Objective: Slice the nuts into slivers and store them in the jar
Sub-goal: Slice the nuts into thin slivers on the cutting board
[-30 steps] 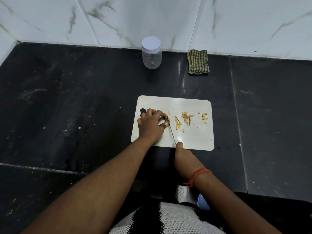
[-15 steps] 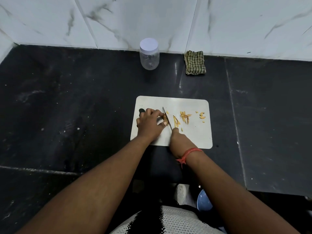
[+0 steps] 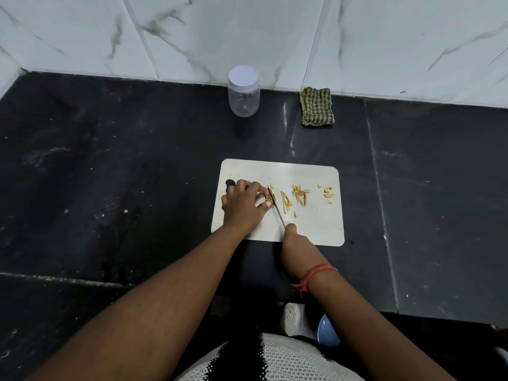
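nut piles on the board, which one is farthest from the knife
The small curled bits near the cutting board's right edge; the other two sliver piles lie closer to the knife blade.

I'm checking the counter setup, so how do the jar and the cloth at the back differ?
The jar is clear, rounded and upright with a white lid; the cloth is checked green, folded and lying flat. The jar stands left of the cloth. Both sit on the black counter near the wall, apart from the board.
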The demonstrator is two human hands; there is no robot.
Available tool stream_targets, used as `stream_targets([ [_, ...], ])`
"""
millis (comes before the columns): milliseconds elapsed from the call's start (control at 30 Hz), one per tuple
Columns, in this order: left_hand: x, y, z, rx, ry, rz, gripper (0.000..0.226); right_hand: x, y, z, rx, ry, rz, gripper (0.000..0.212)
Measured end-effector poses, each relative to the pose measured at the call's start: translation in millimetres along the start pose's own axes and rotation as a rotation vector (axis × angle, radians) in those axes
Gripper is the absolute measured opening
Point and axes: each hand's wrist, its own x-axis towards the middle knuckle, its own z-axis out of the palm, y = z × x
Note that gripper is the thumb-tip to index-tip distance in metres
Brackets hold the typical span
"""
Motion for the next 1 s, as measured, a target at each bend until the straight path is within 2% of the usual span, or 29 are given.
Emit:
stream_targets([
  [500,-3,1,-3,-0.022,0.001,-0.006,0.027,-15,33,-1,-0.043,0.007,0.061,0.02],
  [1000,-2,-3,0,-0.037,0.003,0.006,0.037,-7,17,-5,0.07,0.06,-0.107,0.01],
])
